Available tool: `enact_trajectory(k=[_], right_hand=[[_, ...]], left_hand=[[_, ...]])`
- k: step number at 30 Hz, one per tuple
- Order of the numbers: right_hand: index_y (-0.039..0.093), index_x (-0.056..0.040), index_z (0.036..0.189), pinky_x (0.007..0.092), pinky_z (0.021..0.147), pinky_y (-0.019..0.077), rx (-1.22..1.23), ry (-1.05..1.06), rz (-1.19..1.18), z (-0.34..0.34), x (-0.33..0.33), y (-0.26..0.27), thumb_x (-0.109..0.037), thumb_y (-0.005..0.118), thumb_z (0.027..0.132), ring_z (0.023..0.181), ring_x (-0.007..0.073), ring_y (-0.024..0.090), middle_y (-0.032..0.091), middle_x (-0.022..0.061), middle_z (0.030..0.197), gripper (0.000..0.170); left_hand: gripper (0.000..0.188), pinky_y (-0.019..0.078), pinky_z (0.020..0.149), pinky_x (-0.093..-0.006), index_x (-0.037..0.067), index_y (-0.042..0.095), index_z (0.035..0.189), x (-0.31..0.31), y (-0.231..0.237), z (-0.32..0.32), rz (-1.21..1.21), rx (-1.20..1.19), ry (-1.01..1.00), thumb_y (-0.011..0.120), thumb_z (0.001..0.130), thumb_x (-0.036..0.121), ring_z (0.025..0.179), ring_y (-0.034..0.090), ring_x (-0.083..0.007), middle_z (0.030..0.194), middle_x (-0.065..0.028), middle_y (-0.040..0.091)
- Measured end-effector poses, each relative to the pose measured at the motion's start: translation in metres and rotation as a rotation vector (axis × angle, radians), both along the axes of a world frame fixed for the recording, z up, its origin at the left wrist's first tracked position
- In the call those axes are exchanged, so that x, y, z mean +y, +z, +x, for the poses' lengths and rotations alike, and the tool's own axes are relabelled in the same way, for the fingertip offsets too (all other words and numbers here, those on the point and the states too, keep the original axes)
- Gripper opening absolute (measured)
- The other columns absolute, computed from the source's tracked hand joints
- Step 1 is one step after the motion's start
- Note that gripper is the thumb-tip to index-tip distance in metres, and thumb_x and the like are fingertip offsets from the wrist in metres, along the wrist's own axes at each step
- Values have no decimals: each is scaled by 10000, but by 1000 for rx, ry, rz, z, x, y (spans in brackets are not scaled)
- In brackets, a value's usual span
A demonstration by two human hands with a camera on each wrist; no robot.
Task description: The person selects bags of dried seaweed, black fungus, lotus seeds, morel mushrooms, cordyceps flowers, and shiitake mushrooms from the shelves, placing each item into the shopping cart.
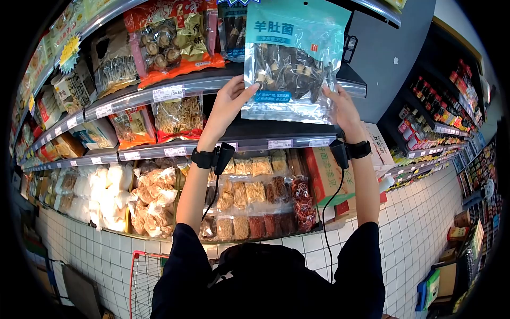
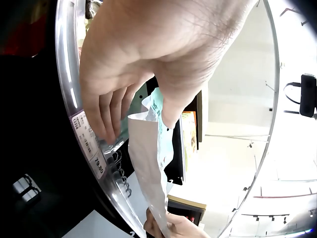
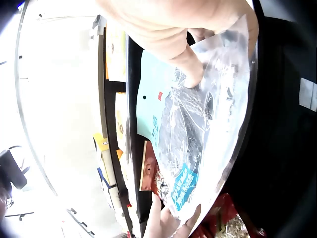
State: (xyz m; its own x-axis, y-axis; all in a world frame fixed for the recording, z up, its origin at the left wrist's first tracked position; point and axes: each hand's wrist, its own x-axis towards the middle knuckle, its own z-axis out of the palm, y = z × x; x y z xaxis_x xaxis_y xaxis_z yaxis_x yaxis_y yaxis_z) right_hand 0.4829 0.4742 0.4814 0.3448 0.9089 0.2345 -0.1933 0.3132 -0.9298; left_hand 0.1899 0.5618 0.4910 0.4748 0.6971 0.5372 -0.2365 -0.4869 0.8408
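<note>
A teal and clear bag of dried morels (image 1: 295, 64) is held up by both hands in front of the shelf, its printed front facing me. My left hand (image 1: 232, 103) pinches its left edge, thumb on the front and fingers behind. The right hand (image 1: 342, 109) grips the opposite edge, its thumb (image 3: 193, 74) pressing the clear front in the right wrist view. Seen edge-on in the left wrist view, the bag (image 2: 146, 148) shows its pale back. The left hand (image 3: 171, 223) shows at the far edge there.
Behind the bag runs a shelf with a price rail (image 1: 175, 91) and bags of dried mushrooms (image 1: 164, 42). Below lie packed dried goods (image 1: 244, 194) in a bin. A red-rimmed shopping cart (image 1: 143, 276) stands at lower left. Bottle shelves (image 1: 435, 106) line the right.
</note>
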Motion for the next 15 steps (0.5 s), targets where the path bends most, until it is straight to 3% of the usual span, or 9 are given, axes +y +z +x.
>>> enact_trajectory(k=[1, 4, 5, 9, 15], right_hand=[[556, -49, 1125, 264, 730, 462, -6, 6, 12, -5, -1, -1, -161, 664, 866, 863, 82, 571, 625, 7, 969, 302], [555, -20, 1111, 259, 734, 466, -60, 0, 34, -27, -12, 5, -142, 651, 875, 857, 84, 579, 632, 29, 977, 283], [560, -8, 1108, 243, 735, 460, -63, 5, 47, -33, -14, 5, -138, 646, 879, 849, 81, 578, 635, 43, 988, 277], [564, -3, 1137, 226, 816, 432, -139, 18, 103, -47, -19, 4, -159, 655, 876, 893, 80, 568, 636, 47, 1030, 317], [556, 1, 1146, 227, 824, 429, -179, 61, 42, -56, -22, -4, -168, 644, 886, 905, 78, 565, 635, 53, 1032, 322]], left_hand=[[436, 428, 779, -231, -11, 555, 1143, -2, 0, 0, -21, -29, -22, 673, 866, 304, 868, 547, -80, 983, -49, 625], [405, 418, 791, -236, 16, 553, 1177, -5, -4, -4, -57, 2, 7, 663, 875, 262, 888, 543, -68, 1010, -32, 626], [390, 430, 725, -214, 17, 577, 1129, -6, -4, -4, -34, -35, 21, 692, 852, 267, 810, 539, -56, 911, -12, 630], [314, 415, 680, -201, 35, 613, 1049, -7, -11, -12, -47, -52, 34, 715, 832, 238, 772, 538, -42, 894, 1, 635], [282, 433, 725, -213, 23, 604, 1068, -5, -20, -22, -101, -71, 38, 699, 843, 163, 813, 567, -51, 932, -13, 651]])
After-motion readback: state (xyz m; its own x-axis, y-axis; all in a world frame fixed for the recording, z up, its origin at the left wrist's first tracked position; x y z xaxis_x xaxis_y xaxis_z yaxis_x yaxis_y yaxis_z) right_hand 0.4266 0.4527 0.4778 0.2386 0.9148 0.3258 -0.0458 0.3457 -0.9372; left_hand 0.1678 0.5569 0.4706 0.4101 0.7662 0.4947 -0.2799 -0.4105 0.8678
